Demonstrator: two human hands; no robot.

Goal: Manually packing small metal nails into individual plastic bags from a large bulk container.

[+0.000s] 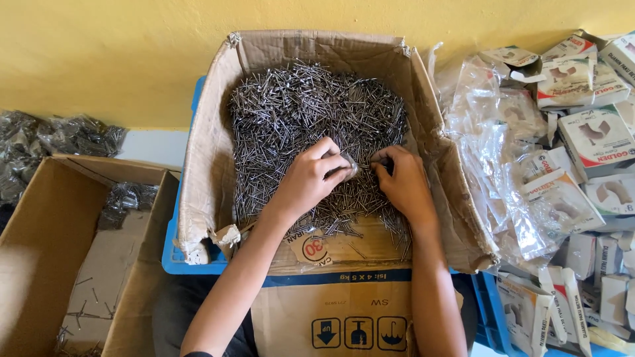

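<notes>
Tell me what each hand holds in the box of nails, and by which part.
The left hand pinches a small clear bag by its edge. The right hand touches the nails; what it grips cannot be told.

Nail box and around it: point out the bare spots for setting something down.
Free: the left box's floor near a few loose nails. Crowded: the nail box holds nails and both hands; packets cover the right.

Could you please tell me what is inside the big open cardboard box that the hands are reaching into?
The cardboard box holds a loose heap of grey steel nails. The left hand and right hand rest on the heap; what lies beneath them is covered.
</notes>
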